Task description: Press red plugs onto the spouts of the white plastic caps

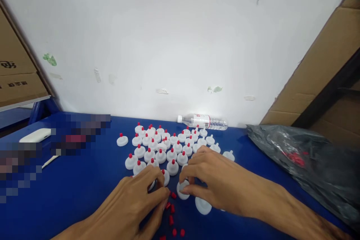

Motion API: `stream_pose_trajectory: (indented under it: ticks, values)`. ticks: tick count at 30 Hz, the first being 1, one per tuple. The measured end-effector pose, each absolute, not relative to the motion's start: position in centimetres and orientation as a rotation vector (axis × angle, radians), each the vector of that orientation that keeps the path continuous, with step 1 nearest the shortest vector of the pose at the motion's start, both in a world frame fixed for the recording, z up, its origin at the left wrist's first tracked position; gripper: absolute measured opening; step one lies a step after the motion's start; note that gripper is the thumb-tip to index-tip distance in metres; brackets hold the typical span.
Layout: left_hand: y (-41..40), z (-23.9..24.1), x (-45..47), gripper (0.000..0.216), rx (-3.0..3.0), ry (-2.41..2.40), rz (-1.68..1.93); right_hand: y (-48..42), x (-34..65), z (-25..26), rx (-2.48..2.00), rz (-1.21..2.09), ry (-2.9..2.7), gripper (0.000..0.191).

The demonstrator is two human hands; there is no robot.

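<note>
Several white round plastic caps [172, 167] with nozzles stand on the blue table, many with a small red tip on top. My right hand [208, 180] has its thumb and fingers curled around the top of a white cap [182, 194] with no red tip showing. Another white cap [203, 206] lies below that hand. My left hand [140, 195] is closed, thumb and fingertips pressed together beside several loose red tips [171, 220]. What it pinches, if anything, is hidden by the fingers.
A clear plastic bottle [202, 120] lies at the wall behind the caps. On the right is a dark plastic bag [315, 168] with red pieces [295, 158]. A white device [35, 135] and a pixelated area are at left. Cardboard [306, 78] borders both sides.
</note>
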State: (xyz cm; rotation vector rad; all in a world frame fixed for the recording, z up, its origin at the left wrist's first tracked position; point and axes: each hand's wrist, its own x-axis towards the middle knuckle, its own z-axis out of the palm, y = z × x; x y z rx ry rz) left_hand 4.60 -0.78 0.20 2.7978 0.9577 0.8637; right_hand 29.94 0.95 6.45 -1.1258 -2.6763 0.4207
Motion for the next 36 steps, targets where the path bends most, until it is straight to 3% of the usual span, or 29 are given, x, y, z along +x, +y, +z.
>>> stream_pose_trajectory:
  ticks: [7, 14, 22, 27, 32, 36]
  values:
    - [-0.7, 0.0, 4.4, 0.034, 2.82, 0.957, 0.821, 2.7, 30.8, 6.5, -1.201, 0.114, -2.562, 0.038]
    - [-0.5, 0.2, 4.5, 0.028, 2.817, 0.963, 0.756, 3.3, 30.5, 5.2, -1.088, 0.092, -2.666, 0.038]
    - [-0.4, 0.5, 4.1, 0.024, 2.797, 1.232, 1.009, 1.6, 30.0, 6.0, -0.894, 0.025, -2.523, 0.005]
    - [0.0, 0.3, 4.2, 0.004, 2.81, 1.055, 0.889, -0.6, 28.2, 5.8, -0.671, 0.043, -2.675, 0.008]
    - [-0.2, 0.7, 4.6, 0.025, 2.911, 0.803, 0.794, -1.2, 27.2, 6.1, -0.662, -0.01, -2.679, 0.005]
    - [-0.9, 0.5, 3.9, 0.028, 2.816, 0.979, 0.983, -0.5, 27.6, 6.1, -0.566, -0.225, -2.669, 0.018]
